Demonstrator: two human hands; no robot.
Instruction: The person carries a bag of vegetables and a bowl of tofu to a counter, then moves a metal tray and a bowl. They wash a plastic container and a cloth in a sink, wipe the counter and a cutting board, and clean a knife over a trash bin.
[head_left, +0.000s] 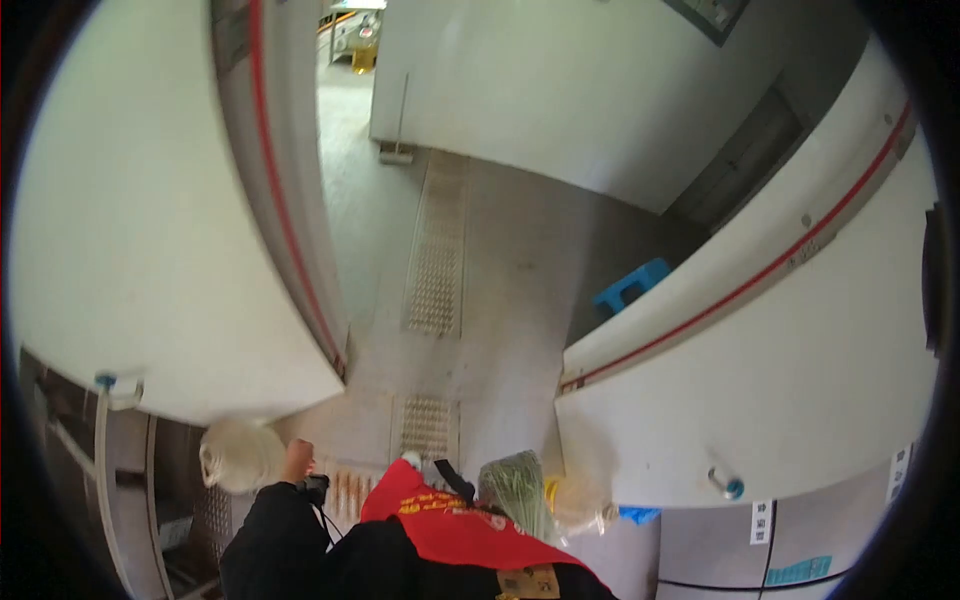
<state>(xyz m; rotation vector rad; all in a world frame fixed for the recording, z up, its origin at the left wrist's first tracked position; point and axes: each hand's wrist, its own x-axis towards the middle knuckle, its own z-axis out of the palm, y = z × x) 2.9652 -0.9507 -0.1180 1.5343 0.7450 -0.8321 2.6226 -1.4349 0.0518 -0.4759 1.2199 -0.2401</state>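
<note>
While a white wall [150, 250] rises on the far side of the left hand [297, 460], a grey floor [510, 260] runs ahead of it, a metal grate [436, 260] set in; a blue stool [630, 288] stands far ahead and to its right; a white bag [240, 455] hangs just left of that hand, whose fingers seem curled shut on its neck, held out sideways, probably to clear the legs; a bag of greens [515, 488] hangs well to its right, close against the body; the right hand is hidden.
</note>
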